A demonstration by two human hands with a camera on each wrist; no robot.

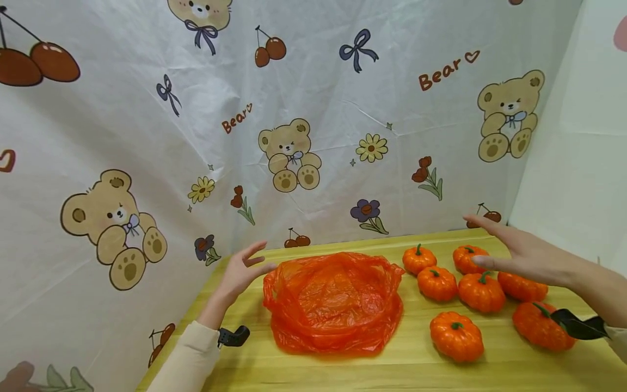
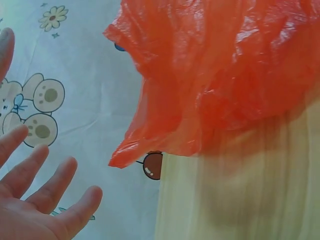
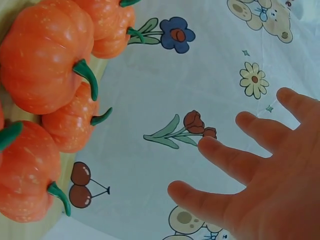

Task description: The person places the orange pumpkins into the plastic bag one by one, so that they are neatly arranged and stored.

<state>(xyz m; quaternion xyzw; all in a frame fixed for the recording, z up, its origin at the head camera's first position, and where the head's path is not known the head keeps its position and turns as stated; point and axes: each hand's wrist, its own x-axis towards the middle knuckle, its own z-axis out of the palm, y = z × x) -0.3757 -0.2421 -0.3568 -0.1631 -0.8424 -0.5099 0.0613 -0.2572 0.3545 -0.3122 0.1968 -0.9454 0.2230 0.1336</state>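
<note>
Cream long sleeves are worn on both arms, and a small black camera mount [image 1: 234,336] is strapped at each wrist.

Bare tabletop [image 1: 392,370] in front; pumpkins [image 1: 455,336] crowd right (bag [image 1: 335,302] centre).

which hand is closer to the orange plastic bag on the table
Left. The left hand hovers open just beside the orange plastic bag's left edge, not touching it. The right hand is farther off, open above the small pumpkins to the bag's right.

Head view overlooks the table [image 1: 406,370]; wrist views close, facing backdrop [image 1: 313,109].
</note>
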